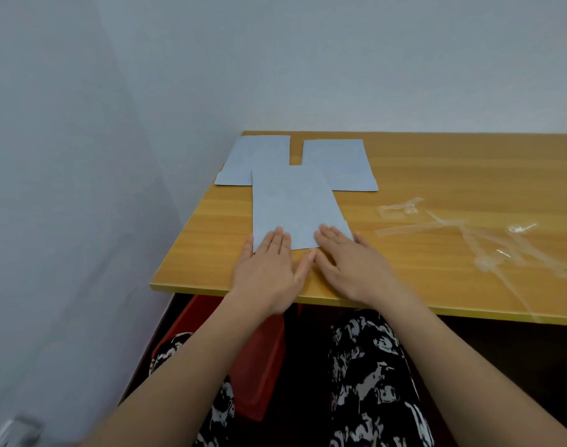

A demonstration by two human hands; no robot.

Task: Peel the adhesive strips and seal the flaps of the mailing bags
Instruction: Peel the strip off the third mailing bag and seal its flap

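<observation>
A pale blue mailing bag (295,204) lies flat on the wooden table (436,175), its near end toward me. My left hand (269,269) lies flat with straight fingers pressing the bag's near left corner. My right hand (349,266) lies flat beside it, fingers straight on the near right corner. Two more blue bags lie behind it: one at the back left (253,159) and one at the back right (340,162), both partly under the front bag's far end.
Several clear peeled-off strips (462,237) lie scattered on the table to the right. A grey wall runs along the table's left and back. Below the table edge are my patterned trousers and a red object (259,366).
</observation>
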